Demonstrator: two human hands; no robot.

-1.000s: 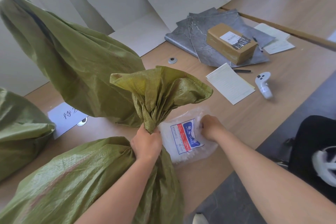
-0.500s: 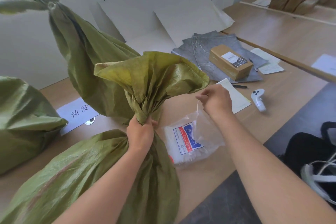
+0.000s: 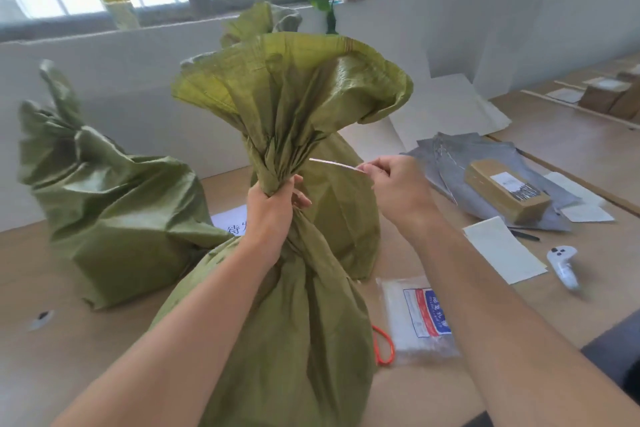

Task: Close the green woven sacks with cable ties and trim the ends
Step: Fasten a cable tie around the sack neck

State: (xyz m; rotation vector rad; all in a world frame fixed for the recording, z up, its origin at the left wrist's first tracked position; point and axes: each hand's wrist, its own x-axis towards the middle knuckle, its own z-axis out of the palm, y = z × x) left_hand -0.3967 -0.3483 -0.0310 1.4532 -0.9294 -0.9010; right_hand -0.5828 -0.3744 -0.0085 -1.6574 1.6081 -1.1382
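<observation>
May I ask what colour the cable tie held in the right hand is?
White: the cable tie shows best in the head view.

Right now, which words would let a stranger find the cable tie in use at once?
Start at the big green sack in the middle, whose neck the left hand grips. Just right of that neck, the right hand pinches a thin white strip: the cable tie. It is the only loose one; the rest lie in the clear packet.

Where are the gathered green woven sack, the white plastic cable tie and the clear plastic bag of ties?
Gathered green woven sack [image 3: 277,163]: head view, twisted neck.
White plastic cable tie [image 3: 334,164]: head view, mid-strap.
Clear plastic bag of ties [image 3: 427,312]: head view, printed label.
</observation>
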